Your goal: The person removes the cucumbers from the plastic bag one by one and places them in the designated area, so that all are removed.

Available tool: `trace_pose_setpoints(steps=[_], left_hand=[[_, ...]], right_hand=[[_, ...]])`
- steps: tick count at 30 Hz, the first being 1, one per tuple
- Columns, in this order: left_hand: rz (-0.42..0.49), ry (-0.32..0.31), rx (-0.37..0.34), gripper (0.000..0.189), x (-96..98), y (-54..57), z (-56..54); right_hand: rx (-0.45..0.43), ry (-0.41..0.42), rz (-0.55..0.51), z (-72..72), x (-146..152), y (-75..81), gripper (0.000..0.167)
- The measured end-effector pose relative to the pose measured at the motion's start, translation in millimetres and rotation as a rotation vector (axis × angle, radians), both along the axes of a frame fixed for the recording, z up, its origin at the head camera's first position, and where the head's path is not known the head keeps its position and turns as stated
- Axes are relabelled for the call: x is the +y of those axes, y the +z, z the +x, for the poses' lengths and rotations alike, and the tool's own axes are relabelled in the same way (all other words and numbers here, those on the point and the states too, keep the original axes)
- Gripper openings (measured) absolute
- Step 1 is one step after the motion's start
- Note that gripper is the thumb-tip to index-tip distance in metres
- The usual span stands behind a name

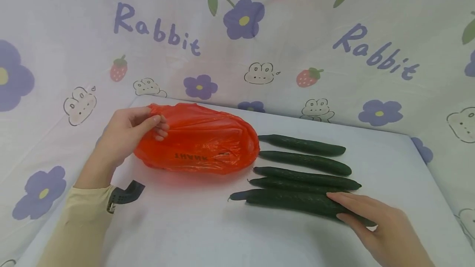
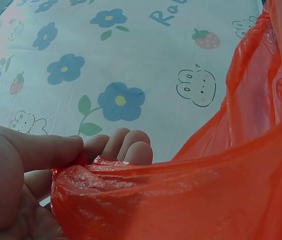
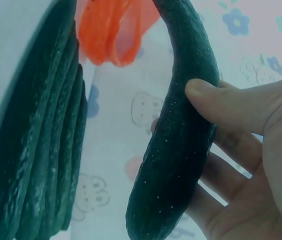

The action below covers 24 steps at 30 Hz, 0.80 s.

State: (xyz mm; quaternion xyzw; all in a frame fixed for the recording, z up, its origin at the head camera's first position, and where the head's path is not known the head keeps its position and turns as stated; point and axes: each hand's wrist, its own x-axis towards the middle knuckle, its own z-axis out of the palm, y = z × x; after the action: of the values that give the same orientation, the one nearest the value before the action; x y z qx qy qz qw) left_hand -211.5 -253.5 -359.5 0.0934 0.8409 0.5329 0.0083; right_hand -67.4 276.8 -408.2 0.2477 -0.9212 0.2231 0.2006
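Observation:
My left hand [image 1: 128, 133] pinches the edge of a red plastic bag [image 1: 200, 139] between thumb and fingers. Dark printed letters show on the bag, which lies on its side; in the left wrist view its thin film [image 2: 181, 200] stretches right from the pinch. My right hand [image 1: 382, 226] holds a dark green cucumber [image 3: 176, 130] near one end, thumb on one side and fingers on the other. In the head view that cucumber [image 1: 297, 201] overlaps another one, whose tip pokes out at its left. Several more cucumbers [image 1: 306, 162] lie in a row behind it.
The things lie on a white tabletop [image 1: 178, 226]. Behind it hangs a pale cloth [image 1: 289, 32] printed with flowers, rabbits and strawberries. A black curved device [image 1: 128, 193] sits on my left wrist, by the beige sleeve [image 1: 76, 226].

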Motion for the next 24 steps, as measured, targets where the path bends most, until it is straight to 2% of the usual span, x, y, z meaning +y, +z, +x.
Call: trace_pose_setpoints(steps=[7, 14, 24], left_hand=[[0.026, -0.003, 0.012, 0.034, 0.6, 0.8, 0.6], [0.029, -0.006, 0.006, 0.034, -0.6, 0.7, 1.0], [0.009, -0.001, -0.006, 0.035, -1.9, 1.5, 1.1]], right_hand=[[-0.049, -0.037, -0.023, 9.4, 9.4, -10.7, 0.07], [-0.106, -0.056, -0.02, 16.4, 15.0, -22.7, 0.073], [-0.149, -0.055, 0.018, 17.6, 20.4, -46.1, 0.072]])
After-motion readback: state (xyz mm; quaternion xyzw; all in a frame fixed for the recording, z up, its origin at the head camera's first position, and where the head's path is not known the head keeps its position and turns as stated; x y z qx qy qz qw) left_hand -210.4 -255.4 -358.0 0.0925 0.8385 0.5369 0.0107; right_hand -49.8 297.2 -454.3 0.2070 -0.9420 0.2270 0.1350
